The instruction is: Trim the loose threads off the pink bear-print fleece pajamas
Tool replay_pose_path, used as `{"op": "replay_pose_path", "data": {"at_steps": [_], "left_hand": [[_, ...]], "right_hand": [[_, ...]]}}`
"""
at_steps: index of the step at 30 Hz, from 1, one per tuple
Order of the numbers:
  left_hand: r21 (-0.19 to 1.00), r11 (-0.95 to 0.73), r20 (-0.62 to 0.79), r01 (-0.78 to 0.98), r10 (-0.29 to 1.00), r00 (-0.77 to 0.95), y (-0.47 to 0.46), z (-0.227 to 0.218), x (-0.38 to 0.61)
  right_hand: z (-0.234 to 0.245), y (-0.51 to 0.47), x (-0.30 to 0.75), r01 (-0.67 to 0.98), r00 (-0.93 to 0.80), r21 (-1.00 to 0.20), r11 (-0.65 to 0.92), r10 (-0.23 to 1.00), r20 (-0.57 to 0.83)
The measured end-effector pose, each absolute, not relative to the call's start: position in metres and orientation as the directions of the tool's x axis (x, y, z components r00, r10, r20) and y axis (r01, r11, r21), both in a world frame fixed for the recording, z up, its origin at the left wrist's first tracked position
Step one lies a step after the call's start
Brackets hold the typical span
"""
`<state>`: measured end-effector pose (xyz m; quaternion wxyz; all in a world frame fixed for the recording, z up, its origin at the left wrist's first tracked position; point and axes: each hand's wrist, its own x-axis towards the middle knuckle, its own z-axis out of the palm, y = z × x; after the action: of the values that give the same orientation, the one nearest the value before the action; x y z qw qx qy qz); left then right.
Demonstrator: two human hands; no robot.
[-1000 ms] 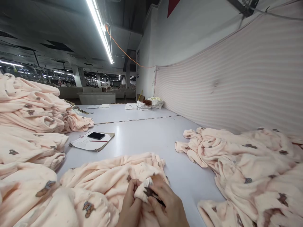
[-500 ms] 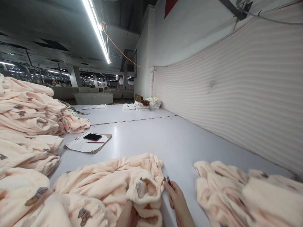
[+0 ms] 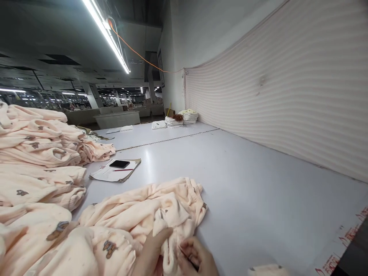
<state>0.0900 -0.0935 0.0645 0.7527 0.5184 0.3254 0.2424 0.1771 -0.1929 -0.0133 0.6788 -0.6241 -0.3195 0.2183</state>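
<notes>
A peach fleece garment point(image 3: 149, 209) with small brown bear prints lies bunched on the white table point(image 3: 244, 184) right in front of me. My left hand point(image 3: 151, 251) grips a fold of it from below, fingers wrapped round the cloth. My right hand point(image 3: 197, 258) is closed beside it, pinching a thin dark tool point(image 3: 186, 257) against the cloth; what kind of tool I cannot tell. Both hands are cut off by the bottom edge of the view.
Tall stacks of the same peach garments point(image 3: 37, 149) fill the left side. A clipboard with papers point(image 3: 115, 171), a black phone point(image 3: 119, 164) and a red pen lies beyond. Folded white stacks point(image 3: 184, 117) stand far back. A striped cloth wall point(image 3: 287, 92) runs along the right.
The heap of peach garments on the right has gone from the table; only a scrap shows at the bottom edge. My right hand has come back onto the cloth beside my left.
</notes>
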Motion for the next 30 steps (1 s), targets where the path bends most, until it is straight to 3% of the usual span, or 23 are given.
{"op": "replay_pose_path", "data": {"at_steps": [4, 7, 11, 14, 19, 21, 25, 30], "left_hand": [[0.884, 0.466, -0.295, -0.044, 0.628, 0.72, -0.1, 0.076, 0.103], [0.902, 0.429, -0.263, -0.044, 0.628, 0.732, -0.1, 0.07, 0.11], [0.927, 0.372, -0.236, -0.038, 0.661, 0.713, -0.097, 0.053, 0.113], [0.946, 0.323, -0.206, -0.034, 0.677, 0.707, -0.095, 0.046, 0.114], [0.983, 0.183, -0.141, 0.013, 0.712, 0.688, -0.095, 0.04, 0.116], [0.987, 0.158, -0.14, 0.035, 0.724, 0.676, -0.095, 0.036, 0.116], [0.985, 0.157, -0.16, 0.065, 0.727, 0.668, -0.095, 0.029, 0.116], [0.99, -0.052, -0.049, 0.134, 0.755, 0.654, -0.107, 0.035, 0.106]], "right_hand": [[0.02, -0.203, 0.195, 0.379, 0.702, -0.925, 0.019, 0.645, 0.301], [0.03, -0.207, 0.201, 0.561, 0.674, -0.828, -0.031, 0.597, 0.434], [0.025, -0.209, 0.203, 0.674, 0.657, -0.726, -0.138, 0.562, 0.503], [0.022, -0.213, 0.208, 0.675, 0.652, -0.727, -0.122, 0.56, 0.511], [0.025, -0.218, 0.217, 0.721, 0.565, -0.68, -0.13, 0.679, 0.469], [0.027, -0.219, 0.217, 0.688, 0.575, -0.715, -0.123, 0.693, 0.435], [0.026, -0.224, 0.212, 0.588, 0.609, -0.808, -0.025, 0.672, 0.422], [0.015, -0.223, 0.251, 0.371, 0.792, -0.926, -0.061, 0.542, 0.282]]}}
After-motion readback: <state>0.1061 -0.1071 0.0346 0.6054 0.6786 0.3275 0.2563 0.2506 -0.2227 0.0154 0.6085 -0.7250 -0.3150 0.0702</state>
